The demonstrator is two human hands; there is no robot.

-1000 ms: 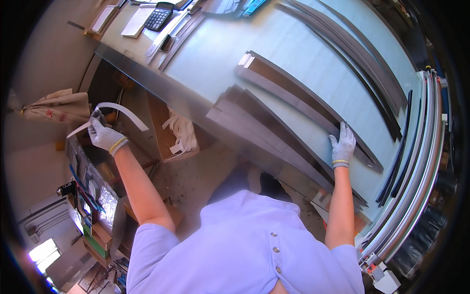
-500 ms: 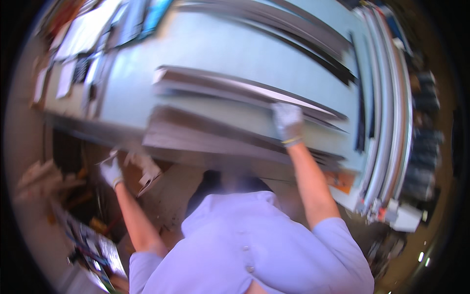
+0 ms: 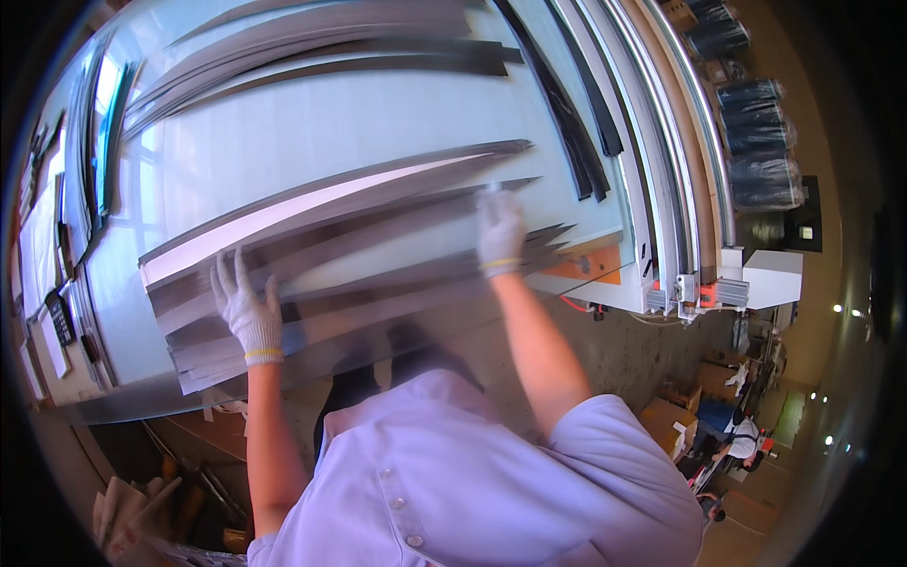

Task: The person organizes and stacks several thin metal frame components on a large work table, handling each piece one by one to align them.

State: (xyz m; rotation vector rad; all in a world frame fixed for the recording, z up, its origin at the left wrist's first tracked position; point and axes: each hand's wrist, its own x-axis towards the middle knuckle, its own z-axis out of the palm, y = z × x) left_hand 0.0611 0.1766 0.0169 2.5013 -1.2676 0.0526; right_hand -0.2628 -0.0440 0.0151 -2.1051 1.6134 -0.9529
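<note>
My left hand (image 3: pixel 248 307), in a white knit glove with a yellow cuff, lies with fingers spread across the left part of a layered set of long grey strips (image 3: pixel 331 321). These strips taper to points on the right. My gloved right hand (image 3: pixel 499 227) is at the pointed end of one strip, its fingers curled together on it and somewhat blurred. Just beyond both hands is a grey strip with a pale pinkish band (image 3: pixel 326 213). All of them rest on a pale glossy table (image 3: pixel 312 113), near its front edge.
More grey strips (image 3: pixel 312 47) lie across the table's far side. Black strips (image 3: pixel 557 113) run along the right, beside long metal rails (image 3: pixel 661 142). An orange panel (image 3: pixel 590 265) is at the front right corner. Plastic-wrapped dark rolls (image 3: pixel 761 132) stand farther right; another person (image 3: pixel 744 439) is in the distance.
My left hand has come from beyond the table's front edge onto the grey strips. My right hand is nearer the strip's pointed end. The whole view has turned.
</note>
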